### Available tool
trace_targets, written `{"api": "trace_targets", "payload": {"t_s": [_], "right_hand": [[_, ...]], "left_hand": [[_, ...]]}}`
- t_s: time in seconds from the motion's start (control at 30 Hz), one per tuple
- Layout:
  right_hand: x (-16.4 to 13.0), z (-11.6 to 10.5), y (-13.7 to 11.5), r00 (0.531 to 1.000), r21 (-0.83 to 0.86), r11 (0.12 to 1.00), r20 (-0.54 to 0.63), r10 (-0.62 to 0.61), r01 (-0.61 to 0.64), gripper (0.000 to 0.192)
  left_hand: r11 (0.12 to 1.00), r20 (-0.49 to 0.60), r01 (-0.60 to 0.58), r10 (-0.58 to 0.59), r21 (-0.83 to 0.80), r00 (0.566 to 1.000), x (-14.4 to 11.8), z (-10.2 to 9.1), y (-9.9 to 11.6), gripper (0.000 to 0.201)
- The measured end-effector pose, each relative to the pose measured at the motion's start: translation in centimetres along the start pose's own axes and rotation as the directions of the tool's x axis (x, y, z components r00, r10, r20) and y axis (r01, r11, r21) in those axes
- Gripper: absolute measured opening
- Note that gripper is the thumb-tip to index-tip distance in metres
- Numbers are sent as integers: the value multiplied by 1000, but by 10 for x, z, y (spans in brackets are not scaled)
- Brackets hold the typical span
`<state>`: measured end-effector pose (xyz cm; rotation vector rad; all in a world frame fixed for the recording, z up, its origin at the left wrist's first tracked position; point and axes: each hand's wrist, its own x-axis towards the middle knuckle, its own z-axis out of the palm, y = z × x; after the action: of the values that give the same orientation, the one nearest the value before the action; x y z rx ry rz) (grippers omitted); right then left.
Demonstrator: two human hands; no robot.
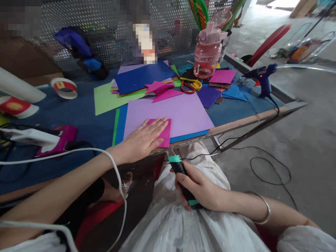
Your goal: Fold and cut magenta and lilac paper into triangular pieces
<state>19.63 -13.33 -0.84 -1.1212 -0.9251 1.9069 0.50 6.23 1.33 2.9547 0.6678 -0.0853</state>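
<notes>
**Flat hand on pink paper, cutter held below the table edge**

Seen from a head camera, the left hand (143, 139) lies open and flat, palm down, on a small magenta paper piece (165, 133) at the near edge of the table (78, 115). The fingers are spread and pressing, not curled around anything. The piece rests on a large lilac sheet (181, 112), which lies on blue and green sheets. It looks thin, light and limp, likely to slide or crease unless pinned flat; its free right edge, just beside the fingertips, seems the easiest place to pinch it.

The right hand (202, 189) is below the table edge, over a lap in white cloth, closed around a black tool with teal ends (181, 171), probably a craft knife, its tip pointing up toward the table edge.

Farther back lie a stack of coloured paper (143, 78), a pink water bottle (208, 52), scissors (190, 85), a blue glue gun (262, 78) and tape rolls (64, 87)
</notes>
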Motion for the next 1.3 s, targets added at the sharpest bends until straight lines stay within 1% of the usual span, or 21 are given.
{"api": "trace_targets", "payload": {"t_s": [0.17,0.33,0.57,0.77,0.87,0.97,1.1,1.2,1.3], "right_hand": [[0,-3,-4,1000,-22,1000,11,8,-8,30],[-5,-5,-2,1000,-38,999,-1,1,-1,32],[1,-3,-8,1000,-19,1000,1,5,-5,28],[-4,-6,-10,1000,-27,999,-13,22,-22,30],[-2,-6,-15,999,0,999,-9,42,-42,30],[1,-5,-18,998,64,996,10,61,-61,29],[0,-7,-17,999,100,994,14,45,-47,31],[-4,-9,-15,999,91,995,14,47,-48,29],[-4,-10,-18,999,39,998,18,40,-41,26]], "left_hand": [[1000,9,5,-5,-4,1000,1,-1,0,71],[1000,9,13,-13,1,1000,1,-1,1,69],[1000,1,3,-3,-1,1000,1,1,0,69],[1000,-3,0,0,10,1000,1,0,0,66],[1000,-8,-14,14,15,1000,0,-2,0,65],[1000,-9,-19,19,9,1000,0,-2,0,65],[1000,4,-18,18,5,1000,0,-2,1,65],[1000,21,-13,12,10,1000,-1,-4,4,65],[1000,35,-14,13,13,999,-2,-5,5,65]]}}
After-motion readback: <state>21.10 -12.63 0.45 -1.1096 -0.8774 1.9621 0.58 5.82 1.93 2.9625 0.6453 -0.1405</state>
